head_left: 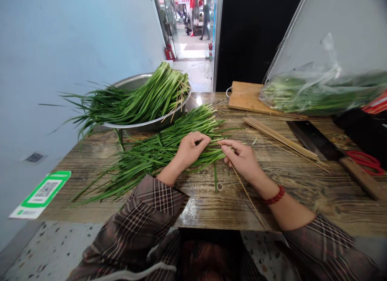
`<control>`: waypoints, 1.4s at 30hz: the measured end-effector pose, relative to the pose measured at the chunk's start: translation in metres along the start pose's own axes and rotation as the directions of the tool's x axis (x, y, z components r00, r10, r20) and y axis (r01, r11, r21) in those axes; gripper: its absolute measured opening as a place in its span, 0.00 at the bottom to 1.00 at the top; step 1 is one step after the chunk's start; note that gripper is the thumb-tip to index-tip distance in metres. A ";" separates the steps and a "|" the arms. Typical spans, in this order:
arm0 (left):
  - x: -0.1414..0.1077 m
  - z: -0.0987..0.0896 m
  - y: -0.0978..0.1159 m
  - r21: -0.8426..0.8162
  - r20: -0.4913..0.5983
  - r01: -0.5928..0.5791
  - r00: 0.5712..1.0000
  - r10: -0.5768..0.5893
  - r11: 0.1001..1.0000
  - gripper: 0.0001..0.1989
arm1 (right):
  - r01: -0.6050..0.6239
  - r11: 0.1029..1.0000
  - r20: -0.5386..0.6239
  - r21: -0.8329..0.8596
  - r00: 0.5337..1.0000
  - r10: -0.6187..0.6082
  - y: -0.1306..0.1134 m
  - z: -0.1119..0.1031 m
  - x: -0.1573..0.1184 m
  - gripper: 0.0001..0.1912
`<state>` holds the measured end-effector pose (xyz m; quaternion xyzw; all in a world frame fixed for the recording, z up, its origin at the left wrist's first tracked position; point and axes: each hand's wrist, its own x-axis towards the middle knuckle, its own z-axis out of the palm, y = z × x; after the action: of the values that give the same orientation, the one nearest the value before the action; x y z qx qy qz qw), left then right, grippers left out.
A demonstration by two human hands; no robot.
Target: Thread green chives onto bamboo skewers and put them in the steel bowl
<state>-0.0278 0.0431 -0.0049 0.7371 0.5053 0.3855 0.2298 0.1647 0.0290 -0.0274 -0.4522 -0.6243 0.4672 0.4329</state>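
Observation:
Long green garlic chives (142, 160) lie loose across the wooden table (199, 210), their pale stem ends pointing right. Over those stem ends, my left hand (192, 150) is closed in a pinch on chive stems. My right hand (242, 158) holds a thin bamboo skewer (246, 192) between thumb and fingers near its upper end. The rest of that skewer slants down towards the table's near edge. The skewer's tip is close to the stems by my left fingers; whether it pierces them I cannot tell.
A metal basin (136, 124) heaped with skewered chives stands at back left. To the right lie a bundle of bamboo skewers (281, 140), a cleaver (314, 140) and red-handled scissors (367, 162). Behind them, a bag of greens (320, 93) rests partly on a cutting board (246, 96).

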 end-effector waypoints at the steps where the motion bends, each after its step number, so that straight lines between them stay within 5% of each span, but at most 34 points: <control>1: 0.000 0.000 0.001 -0.001 -0.002 0.004 1.000 -0.004 1.000 0.11 | -0.001 1.000 0.002 -0.001 1.000 0.001 0.001 0.000 0.000 0.19; 21: -0.002 0.006 0.006 -0.076 -0.061 0.020 0.998 -0.025 0.997 0.03 | 0.043 0.991 0.047 -0.129 0.998 -0.037 -0.003 0.000 -0.002 0.21; 28: -0.002 0.007 0.003 -0.028 -0.026 0.015 1.000 -0.016 0.999 0.09 | 0.035 0.991 0.063 -0.127 0.998 -0.027 -0.001 0.000 -0.003 0.22; 42: -0.003 0.008 0.002 -0.098 -0.035 0.026 0.999 -0.030 0.995 0.06 | 0.026 0.990 0.074 -0.136 0.997 -0.016 -0.002 0.001 -0.003 0.22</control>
<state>-0.0208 0.0397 -0.0095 0.7108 0.5003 0.4196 0.2616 0.1642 0.0254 -0.0265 -0.4570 -0.6751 0.4347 0.3827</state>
